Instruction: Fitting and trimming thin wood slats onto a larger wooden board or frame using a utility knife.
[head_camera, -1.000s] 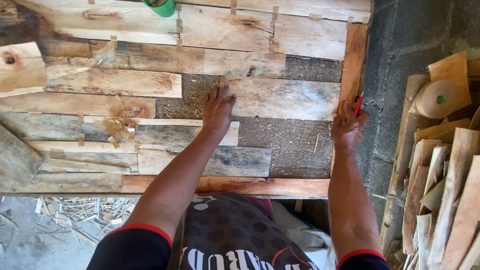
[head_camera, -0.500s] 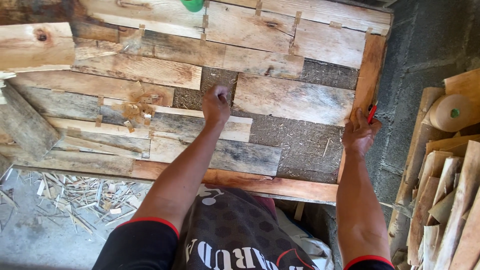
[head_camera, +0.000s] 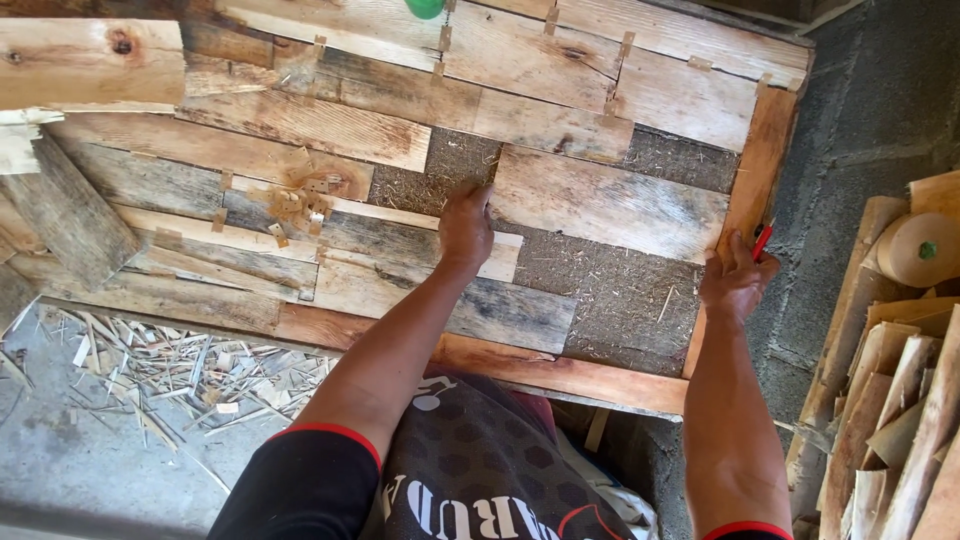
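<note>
Left hand (head_camera: 466, 224) flat, fingers together, on plank (head_camera: 608, 203) edge; right hand (head_camera: 735, 280) gripping red pencil (head_camera: 762, 241) against frame (head_camera: 752, 190). Scraps (head_camera: 150, 365) on floor below.

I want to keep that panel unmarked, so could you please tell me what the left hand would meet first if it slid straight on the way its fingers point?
Probably the pale plank just beyond the left hand, whose fingertips sit at its lower-left corner.

No packages, labels, signs or screens show in this view.
</note>
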